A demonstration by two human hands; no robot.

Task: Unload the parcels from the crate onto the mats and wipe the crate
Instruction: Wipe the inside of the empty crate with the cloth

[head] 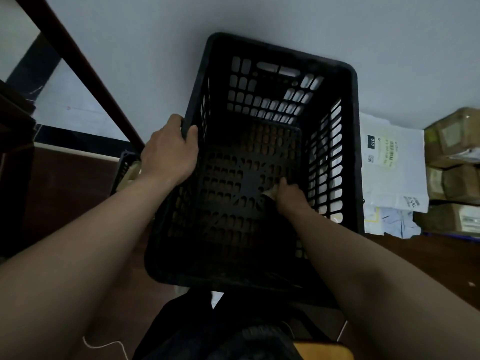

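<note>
My left hand (170, 149) clamps the crate (345, 162) rim at centre frame, its long axis running away from me, while my right hand (289, 197), deeper inside, presses a cloth (270, 194) on the floor.

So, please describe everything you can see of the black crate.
The black crate looks like hard plastic, rectangular with rounded corners, its walls and floor pierced by a grid of slots and its far wall having handle openings. It holds no parcels. It appears tipped toward the camera, in front of a pale wall. The left hand grips its left rim; the right hand reaches inside and presses a small cloth-like thing, hard to make out, on the floor.
</note>
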